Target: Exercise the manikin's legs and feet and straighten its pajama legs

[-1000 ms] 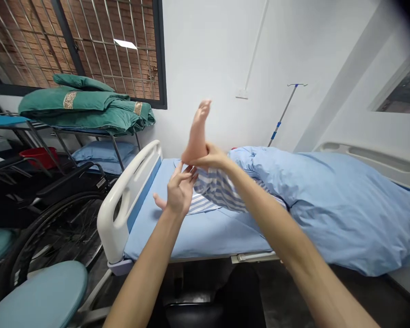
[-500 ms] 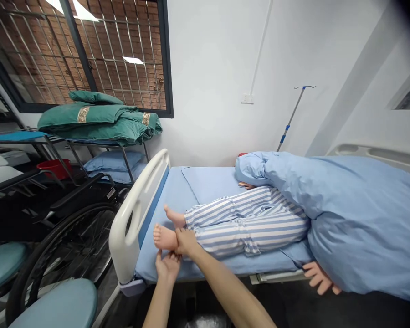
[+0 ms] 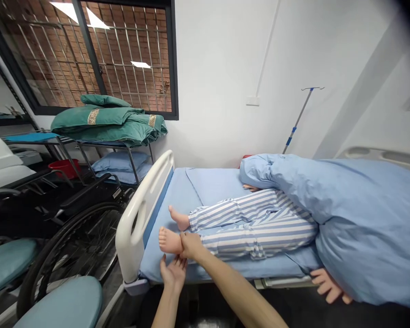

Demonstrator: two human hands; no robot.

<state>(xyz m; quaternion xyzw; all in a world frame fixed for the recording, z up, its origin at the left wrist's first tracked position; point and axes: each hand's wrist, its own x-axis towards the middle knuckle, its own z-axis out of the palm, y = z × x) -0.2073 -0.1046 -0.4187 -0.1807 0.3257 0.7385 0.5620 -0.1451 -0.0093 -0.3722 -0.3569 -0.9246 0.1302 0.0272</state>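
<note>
A manikin in blue-and-white striped trousers (image 3: pixel 239 237) lies on the blue-sheeted bed (image 3: pixel 212 180), its legs pointing left. Its bare near foot (image 3: pixel 170 240) rests toward the footboard, and the far foot (image 3: pixel 179 218) lies just behind it. My right hand (image 3: pixel 192 247) is wrapped around the near ankle from above. Palm up with fingers apart, my left hand (image 3: pixel 173 272) is just below the near heel at the mattress edge. Its fingertips reach close to my right hand; whether they touch the ankle I cannot tell. A blue quilt (image 3: pixel 355 209) covers the upper body.
The white footboard (image 3: pixel 136 223) stands left of the feet. Beyond it are a wheelchair wheel (image 3: pixel 85 246), a teal stool (image 3: pixel 63 303) and a rack with folded green bedding (image 3: pixel 112 123). An IV pole (image 3: pixel 295 125) rises behind the bed. The manikin's hand (image 3: pixel 330 284) hangs over the near edge.
The view has turned slightly left, shifting everything to the right in the picture. My left hand sits slightly lower relative to the near foot. My right hand keeps its hold on the ankle.
</note>
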